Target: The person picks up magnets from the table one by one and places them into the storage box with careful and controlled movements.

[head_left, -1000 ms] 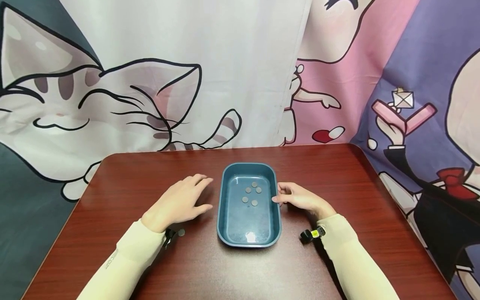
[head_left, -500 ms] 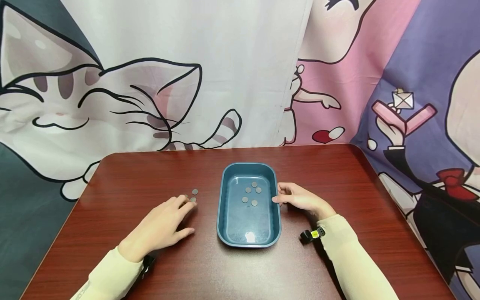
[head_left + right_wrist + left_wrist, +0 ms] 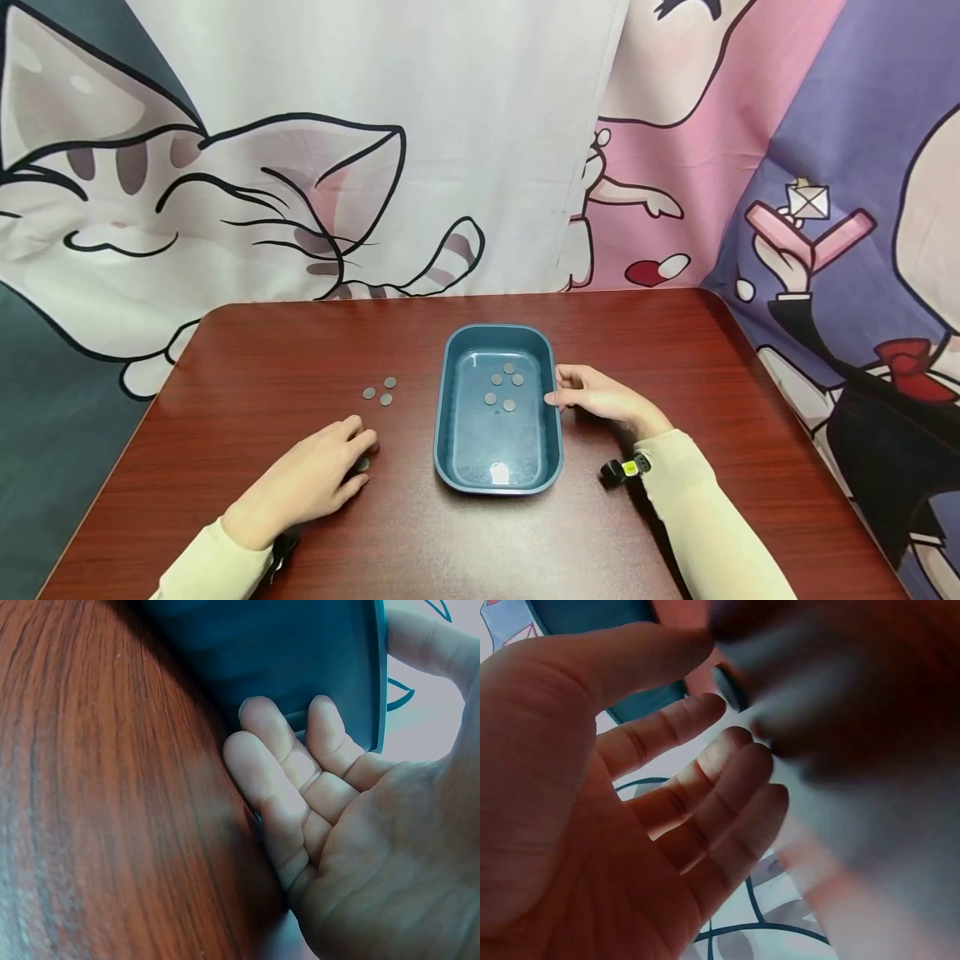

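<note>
My right hand [image 3: 600,395] grips the right side of a blue rectangular tray [image 3: 498,490], thumb over the rim. In the right wrist view its curled fingers [image 3: 262,769] lie against the tray's outer wall. Several grey coins [image 3: 509,405] lie inside the tray. My left hand [image 3: 303,479] is low over the table on the left, palm down. A coin [image 3: 362,464] shows between its thumb and index finger; in the left wrist view this coin [image 3: 730,686] is right by the fingertips. Farther back, three loose coins, one of them the nearest coin [image 3: 386,400], lie on the wood.
The reddish-brown wooden table [image 3: 637,325] runs back to a cartoon-printed curtain [image 3: 480,150]. A small black device [image 3: 622,472] is strapped at the right wrist. The tray stands at the middle of the table, right of the loose coins.
My left hand has moved back and left, away from the tray, to the near coin, uncovering the three coins behind it. The right hand and tray have stayed in place.
</note>
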`<state>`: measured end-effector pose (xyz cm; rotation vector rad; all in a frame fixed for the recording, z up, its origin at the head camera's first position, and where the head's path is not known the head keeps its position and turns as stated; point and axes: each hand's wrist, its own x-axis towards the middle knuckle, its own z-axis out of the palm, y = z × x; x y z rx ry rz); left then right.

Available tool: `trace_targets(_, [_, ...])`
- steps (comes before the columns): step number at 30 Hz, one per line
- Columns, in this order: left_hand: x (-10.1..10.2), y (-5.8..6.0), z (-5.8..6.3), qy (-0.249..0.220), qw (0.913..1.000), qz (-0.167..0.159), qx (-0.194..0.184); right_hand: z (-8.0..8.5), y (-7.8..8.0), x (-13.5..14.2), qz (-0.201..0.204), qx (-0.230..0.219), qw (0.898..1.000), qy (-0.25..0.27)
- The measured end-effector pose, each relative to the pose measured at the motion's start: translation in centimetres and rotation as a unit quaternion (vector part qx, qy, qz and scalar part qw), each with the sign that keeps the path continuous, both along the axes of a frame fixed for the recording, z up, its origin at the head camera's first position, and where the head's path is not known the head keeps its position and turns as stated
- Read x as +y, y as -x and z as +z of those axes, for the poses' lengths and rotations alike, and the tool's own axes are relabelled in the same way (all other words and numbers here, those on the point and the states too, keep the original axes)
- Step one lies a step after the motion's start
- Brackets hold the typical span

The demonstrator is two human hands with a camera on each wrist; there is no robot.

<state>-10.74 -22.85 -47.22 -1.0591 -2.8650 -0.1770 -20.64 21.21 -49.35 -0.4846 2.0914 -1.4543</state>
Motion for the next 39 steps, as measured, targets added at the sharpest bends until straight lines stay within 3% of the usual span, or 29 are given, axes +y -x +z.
trace_targets(7, [0.2, 0.0, -0.4, -0.014, 0.9996, -0.006, 0.024, 0.0, 0.0, 0.1, -0.001, 0.003, 1.0, -0.004])
trace_targets(14, [0.6, 0.2, -0.5, -0.003, 1.0, 0.005, 0.004, 0.1, 0.0, 0.0, -0.002, 0.001, 1.0, -0.002])
trace_targets(26, [0.7, 0.5, -0.1, 0.008, 0.9998, -0.008, -0.016, 0.0, 0.0, 0.1, 0.0, 0.002, 1.0, -0.003])
trace_targets(39, [2.8, 1.9, 3.4, 0.016, 0.9993, -0.028, 0.019, 0.0, 0.0, 0.0, -0.004, 0.003, 1.0, -0.003])
